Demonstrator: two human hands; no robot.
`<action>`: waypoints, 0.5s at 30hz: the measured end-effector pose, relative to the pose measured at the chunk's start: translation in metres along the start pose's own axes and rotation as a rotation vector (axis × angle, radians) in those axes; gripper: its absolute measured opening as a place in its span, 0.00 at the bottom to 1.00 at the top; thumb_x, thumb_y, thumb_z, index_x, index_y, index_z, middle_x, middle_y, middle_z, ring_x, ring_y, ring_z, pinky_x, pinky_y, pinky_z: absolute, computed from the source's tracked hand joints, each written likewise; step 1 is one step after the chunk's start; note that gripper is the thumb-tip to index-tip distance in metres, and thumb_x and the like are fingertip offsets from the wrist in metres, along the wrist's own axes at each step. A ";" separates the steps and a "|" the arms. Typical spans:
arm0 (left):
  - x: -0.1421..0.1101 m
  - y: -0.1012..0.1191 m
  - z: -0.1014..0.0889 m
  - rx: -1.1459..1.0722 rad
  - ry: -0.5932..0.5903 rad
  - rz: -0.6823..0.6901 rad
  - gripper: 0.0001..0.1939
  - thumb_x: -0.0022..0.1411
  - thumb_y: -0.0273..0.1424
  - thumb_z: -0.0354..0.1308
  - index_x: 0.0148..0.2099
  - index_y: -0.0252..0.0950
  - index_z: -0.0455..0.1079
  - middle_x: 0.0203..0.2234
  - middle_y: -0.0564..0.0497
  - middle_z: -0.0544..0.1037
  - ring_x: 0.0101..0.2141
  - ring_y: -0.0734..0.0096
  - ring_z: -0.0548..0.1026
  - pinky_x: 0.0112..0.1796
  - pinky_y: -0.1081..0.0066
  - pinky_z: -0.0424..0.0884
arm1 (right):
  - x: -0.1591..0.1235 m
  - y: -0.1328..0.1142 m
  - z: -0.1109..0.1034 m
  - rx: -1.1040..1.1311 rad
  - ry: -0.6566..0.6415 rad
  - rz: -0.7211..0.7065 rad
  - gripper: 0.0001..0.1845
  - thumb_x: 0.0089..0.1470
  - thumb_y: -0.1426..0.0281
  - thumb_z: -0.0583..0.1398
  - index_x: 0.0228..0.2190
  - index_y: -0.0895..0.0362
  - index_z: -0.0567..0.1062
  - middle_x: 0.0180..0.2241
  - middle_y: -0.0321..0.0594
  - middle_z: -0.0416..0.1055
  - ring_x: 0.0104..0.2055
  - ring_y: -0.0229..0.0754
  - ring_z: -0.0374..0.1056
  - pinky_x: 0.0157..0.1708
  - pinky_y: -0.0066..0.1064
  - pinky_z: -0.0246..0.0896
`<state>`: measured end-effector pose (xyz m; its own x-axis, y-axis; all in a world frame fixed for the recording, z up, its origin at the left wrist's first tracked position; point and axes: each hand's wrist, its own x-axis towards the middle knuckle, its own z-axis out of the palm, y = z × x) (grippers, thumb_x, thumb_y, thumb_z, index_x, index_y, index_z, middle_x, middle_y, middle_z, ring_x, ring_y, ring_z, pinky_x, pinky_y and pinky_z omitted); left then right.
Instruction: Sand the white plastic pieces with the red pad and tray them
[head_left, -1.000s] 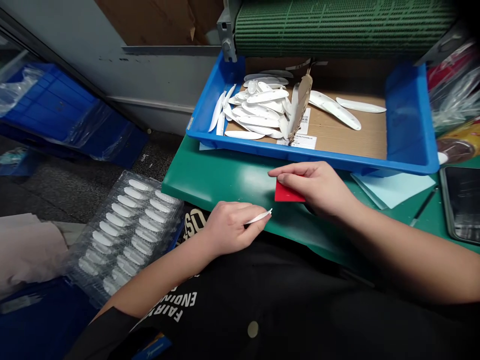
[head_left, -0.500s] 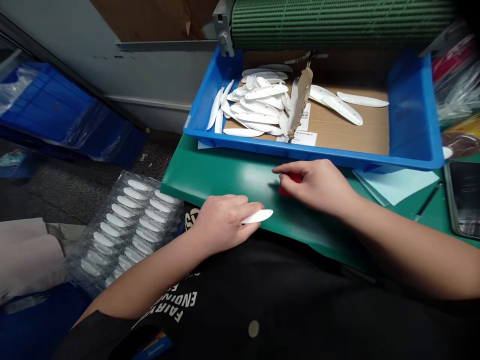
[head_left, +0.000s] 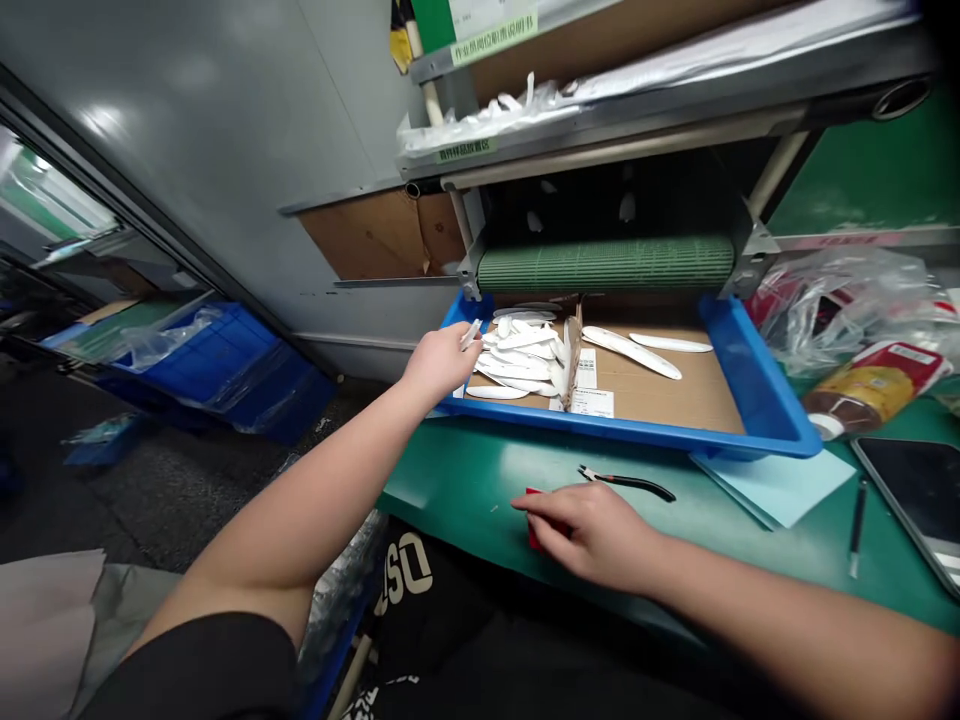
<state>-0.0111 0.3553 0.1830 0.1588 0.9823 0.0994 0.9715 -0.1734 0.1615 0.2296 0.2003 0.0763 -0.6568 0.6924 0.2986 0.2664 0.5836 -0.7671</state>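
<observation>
My left hand is at the left end of the blue bin, its fingers closed on a white curved plastic piece. Beside its fingertips lies a heap of similar white plastic pieces. My right hand rests low over the green table, index finger pointing left. A small red object shows between its thumb and index finger; most of it is covered, so its kind cannot be made out. Just beyond the right hand lies a pair of black-handled pliers.
A cardboard divider splits the bin, with a few white pieces on its right side. A green conveyor roller stands behind. Light blue paper, a pen, a phone and a bottle lie at the right.
My left hand has moved from the table's front edge up to the bin with a white piece in it. My right hand has shifted nearer my body with the red object, and the pliers now show.
</observation>
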 end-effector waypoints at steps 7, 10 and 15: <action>0.058 0.029 0.050 0.189 -0.276 0.173 0.16 0.63 0.39 0.66 0.48 0.33 0.76 0.48 0.43 0.78 0.49 0.58 0.75 0.50 0.57 0.71 | -0.005 0.007 0.000 -0.268 -0.072 -0.152 0.21 0.67 0.71 0.52 0.54 0.55 0.79 0.33 0.42 0.79 0.32 0.48 0.76 0.31 0.35 0.62; 0.060 0.036 0.051 0.209 -0.292 0.225 0.11 0.64 0.37 0.64 0.43 0.34 0.75 0.47 0.44 0.77 0.47 0.59 0.75 0.48 0.59 0.71 | -0.004 0.012 0.001 -0.282 -0.069 -0.151 0.21 0.66 0.71 0.53 0.54 0.55 0.79 0.33 0.42 0.79 0.32 0.49 0.76 0.31 0.35 0.63; 0.031 0.030 0.015 0.124 -0.257 0.279 0.05 0.57 0.31 0.62 0.37 0.37 0.71 0.33 0.47 0.77 0.36 0.61 0.74 0.34 0.68 0.66 | -0.001 0.010 -0.003 -0.200 0.058 -0.091 0.19 0.68 0.69 0.54 0.51 0.55 0.81 0.34 0.42 0.80 0.31 0.46 0.76 0.31 0.33 0.65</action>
<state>0.0254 0.3816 0.1764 0.4434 0.8871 -0.1286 0.8961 -0.4419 0.0415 0.2353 0.2064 0.0702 -0.6446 0.6531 0.3974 0.3463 0.7129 -0.6098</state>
